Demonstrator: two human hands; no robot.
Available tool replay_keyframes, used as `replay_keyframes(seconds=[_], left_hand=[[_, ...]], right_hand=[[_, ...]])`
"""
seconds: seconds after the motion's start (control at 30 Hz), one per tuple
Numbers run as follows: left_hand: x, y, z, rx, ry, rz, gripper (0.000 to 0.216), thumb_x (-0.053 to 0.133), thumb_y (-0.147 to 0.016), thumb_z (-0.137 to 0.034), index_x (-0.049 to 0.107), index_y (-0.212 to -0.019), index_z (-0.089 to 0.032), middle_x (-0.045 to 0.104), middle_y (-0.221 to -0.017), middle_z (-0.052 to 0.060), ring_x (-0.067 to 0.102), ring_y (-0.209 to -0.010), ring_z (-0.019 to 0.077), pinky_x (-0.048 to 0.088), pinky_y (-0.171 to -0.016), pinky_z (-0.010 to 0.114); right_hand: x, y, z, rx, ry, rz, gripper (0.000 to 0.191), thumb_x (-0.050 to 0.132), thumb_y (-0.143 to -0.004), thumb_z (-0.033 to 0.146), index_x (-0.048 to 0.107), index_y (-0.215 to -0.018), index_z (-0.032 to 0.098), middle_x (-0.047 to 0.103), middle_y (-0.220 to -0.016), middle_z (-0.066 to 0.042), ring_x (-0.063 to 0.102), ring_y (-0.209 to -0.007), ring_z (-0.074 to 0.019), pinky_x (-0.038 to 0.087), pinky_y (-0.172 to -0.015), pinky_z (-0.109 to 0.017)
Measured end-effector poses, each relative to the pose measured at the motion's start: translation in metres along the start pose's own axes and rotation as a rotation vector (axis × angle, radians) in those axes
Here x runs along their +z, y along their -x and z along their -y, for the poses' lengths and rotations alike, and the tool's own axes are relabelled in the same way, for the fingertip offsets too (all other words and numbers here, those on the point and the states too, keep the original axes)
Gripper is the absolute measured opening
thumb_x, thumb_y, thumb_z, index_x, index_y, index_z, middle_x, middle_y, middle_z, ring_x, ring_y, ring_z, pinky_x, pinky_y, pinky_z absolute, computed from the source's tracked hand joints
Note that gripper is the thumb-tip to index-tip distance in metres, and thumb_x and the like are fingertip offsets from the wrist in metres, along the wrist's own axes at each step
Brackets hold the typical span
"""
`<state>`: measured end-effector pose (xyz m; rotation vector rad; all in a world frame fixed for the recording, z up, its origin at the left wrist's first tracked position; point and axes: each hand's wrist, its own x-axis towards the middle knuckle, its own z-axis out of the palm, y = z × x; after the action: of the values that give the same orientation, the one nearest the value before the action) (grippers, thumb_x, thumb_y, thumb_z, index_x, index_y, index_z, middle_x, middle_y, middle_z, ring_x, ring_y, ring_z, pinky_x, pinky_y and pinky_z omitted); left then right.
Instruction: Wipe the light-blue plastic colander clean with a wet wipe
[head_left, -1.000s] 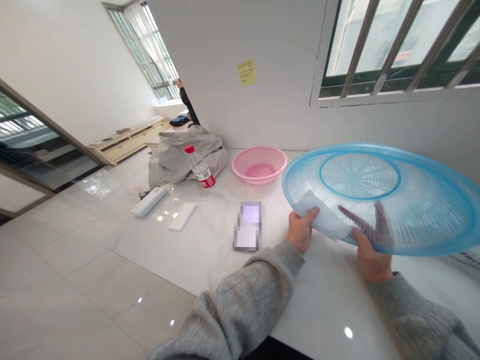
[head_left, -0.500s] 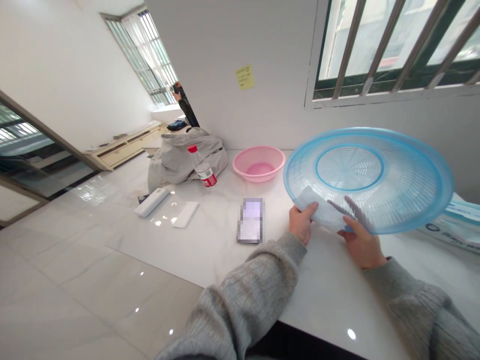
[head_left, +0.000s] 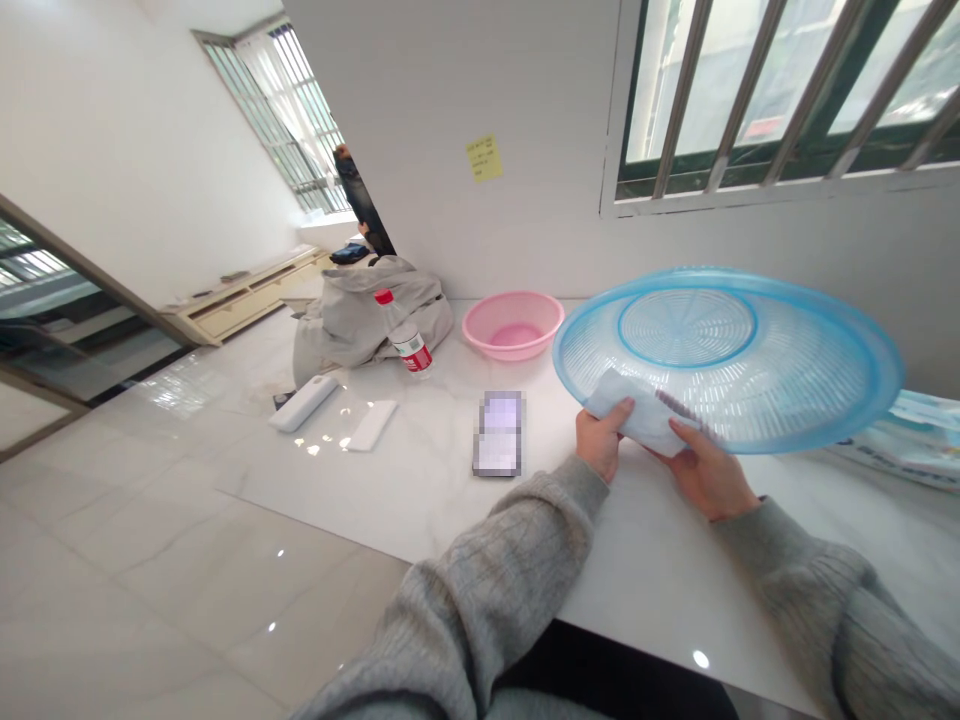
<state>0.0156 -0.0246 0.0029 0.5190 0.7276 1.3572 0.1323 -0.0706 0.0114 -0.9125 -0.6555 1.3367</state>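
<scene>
I hold a large pale blue slotted plastic basket [head_left: 750, 350] upside down above the white counter, tilted slightly. My right hand [head_left: 705, 470] grips its near rim, fingers under and showing through the plastic. My left hand [head_left: 600, 440] pinches a white cloth [head_left: 637, 415] against the basket's near left rim, thumb on top.
On the white counter [head_left: 660, 570] lie a blurred flat object [head_left: 499, 432], a pink basin [head_left: 514, 325], a red-capped bottle [head_left: 401, 335] against a grey garment [head_left: 367, 310], two white flat items [head_left: 304, 403], and a blue-printed pack [head_left: 915, 430] at right. Another person's arm [head_left: 360, 200] shows behind the wall corner.
The basket has swung left and flattened as the view shifted. My right hand slid toward the cloth, fingers less far under the basket. The distant person's arm has moved.
</scene>
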Motion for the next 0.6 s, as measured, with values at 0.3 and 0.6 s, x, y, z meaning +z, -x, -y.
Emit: replay_keyframes(seconds=[0.3, 0.6], left_hand=[[-0.002, -0.004, 0.001, -0.004, -0.026, -0.052, 0.056, 0.096, -0.054, -0.038, 0.078, -0.100, -0.012, 0.079, -0.106, 0.015, 0.075, -0.101, 0.0299, 0.057, -0.094, 0.043], [0.004, 0.009, -0.003, -0.026, 0.069, 0.080, 0.049, 0.092, -0.066, -0.038, 0.073, -0.107, -0.018, 0.075, -0.116, 0.010, 0.069, -0.104, 0.0227, 0.054, -0.092, 0.037]], right_hand=[[-0.018, -0.007, -0.009, -0.033, 0.137, -0.095, 0.042, 0.083, -0.077, 0.044, 0.078, -0.116, 0.027, 0.075, -0.124, -0.005, 0.071, -0.113, -0.0262, 0.065, -0.077, -0.032], [-0.011, -0.005, -0.004, -0.076, -0.035, -0.178, 0.056, 0.085, -0.074, 0.034, 0.071, -0.128, 0.031, 0.073, -0.128, -0.003, 0.066, -0.124, -0.0283, 0.066, -0.090, -0.040]])
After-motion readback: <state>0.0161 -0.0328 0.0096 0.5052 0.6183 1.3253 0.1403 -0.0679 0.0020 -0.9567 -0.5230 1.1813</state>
